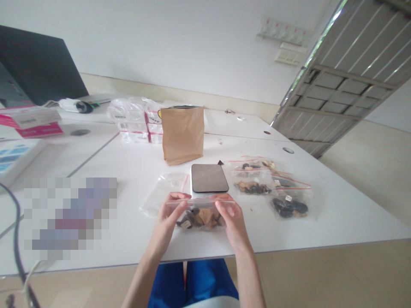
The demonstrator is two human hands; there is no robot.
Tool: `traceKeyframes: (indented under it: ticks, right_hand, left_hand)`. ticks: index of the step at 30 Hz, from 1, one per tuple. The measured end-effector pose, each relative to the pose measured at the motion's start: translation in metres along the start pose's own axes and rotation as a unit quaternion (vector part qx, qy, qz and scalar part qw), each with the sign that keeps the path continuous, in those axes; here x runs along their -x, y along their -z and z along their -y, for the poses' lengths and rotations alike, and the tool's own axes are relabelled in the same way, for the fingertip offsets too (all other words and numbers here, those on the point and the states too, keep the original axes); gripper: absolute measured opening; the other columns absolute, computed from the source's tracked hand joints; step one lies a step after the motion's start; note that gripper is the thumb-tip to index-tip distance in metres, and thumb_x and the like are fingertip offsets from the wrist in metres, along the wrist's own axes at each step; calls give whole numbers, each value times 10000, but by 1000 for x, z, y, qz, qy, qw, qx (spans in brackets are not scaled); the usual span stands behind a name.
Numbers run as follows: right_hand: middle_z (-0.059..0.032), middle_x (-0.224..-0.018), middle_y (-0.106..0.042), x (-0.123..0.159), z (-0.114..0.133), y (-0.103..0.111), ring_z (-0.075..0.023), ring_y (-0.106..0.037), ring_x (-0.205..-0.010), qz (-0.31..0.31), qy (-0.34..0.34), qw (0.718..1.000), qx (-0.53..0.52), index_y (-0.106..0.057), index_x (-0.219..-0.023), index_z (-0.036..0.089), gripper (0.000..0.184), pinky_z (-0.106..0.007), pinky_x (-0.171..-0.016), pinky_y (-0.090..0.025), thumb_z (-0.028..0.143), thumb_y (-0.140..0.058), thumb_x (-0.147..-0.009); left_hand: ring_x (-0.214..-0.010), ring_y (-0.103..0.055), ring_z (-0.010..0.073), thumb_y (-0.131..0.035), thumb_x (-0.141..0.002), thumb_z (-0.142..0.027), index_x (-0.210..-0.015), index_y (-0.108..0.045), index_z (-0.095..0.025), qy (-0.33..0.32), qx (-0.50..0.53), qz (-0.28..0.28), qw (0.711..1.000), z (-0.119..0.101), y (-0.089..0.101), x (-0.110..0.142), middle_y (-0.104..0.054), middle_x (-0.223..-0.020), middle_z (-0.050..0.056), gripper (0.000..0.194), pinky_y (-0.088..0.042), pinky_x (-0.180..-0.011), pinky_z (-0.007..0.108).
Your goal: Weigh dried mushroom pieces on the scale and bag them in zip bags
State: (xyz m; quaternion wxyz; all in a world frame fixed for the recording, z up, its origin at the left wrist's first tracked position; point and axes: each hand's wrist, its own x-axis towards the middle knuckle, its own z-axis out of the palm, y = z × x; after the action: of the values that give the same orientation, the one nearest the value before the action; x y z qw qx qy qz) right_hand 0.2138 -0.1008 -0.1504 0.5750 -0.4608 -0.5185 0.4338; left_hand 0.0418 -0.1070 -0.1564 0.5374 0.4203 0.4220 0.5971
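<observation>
Both hands grip the top edge of a clear zip bag point(202, 218) near the table's front edge. My left hand point(173, 209) pinches its left end, and my right hand point(229, 210) pinches the right end. Brown and dark pieces with a small white tag show through the plastic. Just beyond the bag sits a small scale point(209, 178) with a dark square top. An unfilled clear zip bag point(163, 192) lies flat left of the scale. To the right, several filled zip bags point(253, 187) with red strips hold dark and tan pieces.
Behind the scale stands a brown paper bag point(183, 134). Plastic-wrapped boxes point(135, 119) are to its left. Pink-and-white boxes point(32, 119), a dark monitor point(38, 64) and a cable point(17, 239) occupy the left side. A blurred patch covers something at left. A metal gate point(346, 77) stands beyond the table's right.
</observation>
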Motion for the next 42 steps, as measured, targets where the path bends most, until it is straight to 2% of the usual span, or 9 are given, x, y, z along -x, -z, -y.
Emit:
traceKeyframes:
  ticks: [3,11,16,23,27,30,34,39,42]
  right_hand:
    - [-32,-829,-699,1,3,-3,-190,-656,-830,13,-17,1000,-9,-684,-798,186,227,-305,-790,-505,409,-683,-754]
    - [-60,-798,-725,0,-3,-8,-205,-669,-798,-34,-7,999,3,-713,-757,164,210,-335,-774,-520,372,-707,-729]
    - [-54,-753,-726,1,-1,-6,-201,-665,-748,-29,-26,999,8,-732,-731,171,236,-324,-726,-520,406,-723,-706]
    - [-59,-837,-741,2,-7,6,-202,-675,-786,15,-53,997,-62,-733,-772,195,288,-303,-715,-510,472,-730,-695]
    - [-51,-871,-744,5,-4,2,-196,-674,-792,39,-63,996,-46,-722,-823,198,277,-287,-705,-510,442,-744,-693]
    - [-39,-804,-736,7,2,-3,-182,-663,-735,41,-54,998,-17,-728,-805,193,242,-273,-663,-502,421,-727,-722]
    - [-28,-800,-722,9,5,-7,-169,-656,-781,33,-13,999,5,-721,-772,195,192,-259,-713,-493,385,-698,-760]
    - [-9,-696,-688,9,2,-13,-140,-626,-692,5,12,1000,5,-666,-697,182,184,-234,-668,-476,353,-685,-766]
    - [-9,-707,-685,8,2,-17,-146,-633,-710,-9,7,1000,1,-649,-701,181,194,-235,-676,-484,361,-683,-765]
  left_hand:
    - [-773,-615,159,-699,-749,-426,-854,-663,-170,17,-66,19,998,-2,-2,1,-676,-834,36,279,-475,-714,246]
    - [-711,-650,203,-687,-718,-469,-694,-720,-171,-37,-128,-43,990,-5,-9,-1,-707,-728,68,300,-523,-665,290]
    - [-736,-653,198,-694,-712,-456,-670,-713,-179,-54,-124,-81,987,-8,-11,1,-702,-729,61,281,-532,-695,286]
    - [-779,-662,205,-765,-638,-426,-733,-735,-175,-53,-81,33,995,-11,-7,2,-714,-850,83,270,-540,-719,293]
    - [-768,-657,197,-750,-676,-364,-761,-735,-181,-52,-103,-9,993,-12,-12,3,-709,-844,75,203,-537,-730,302]
    - [-747,-649,198,-703,-733,-374,-693,-731,-186,-55,-117,6,992,-15,-14,5,-695,-754,67,194,-529,-712,298]
    - [-692,-617,184,-684,-748,-390,-619,-709,-173,-62,-127,16,990,-17,-14,7,-665,-718,68,254,-505,-645,282]
    - [-708,-606,154,-700,-739,-381,-672,-712,-155,-41,-103,-14,994,-15,-16,7,-647,-735,45,237,-484,-645,238]
    - [-732,-613,155,-686,-757,-379,-674,-714,-155,-48,-115,6,992,-17,-13,4,-652,-753,46,241,-489,-668,237]
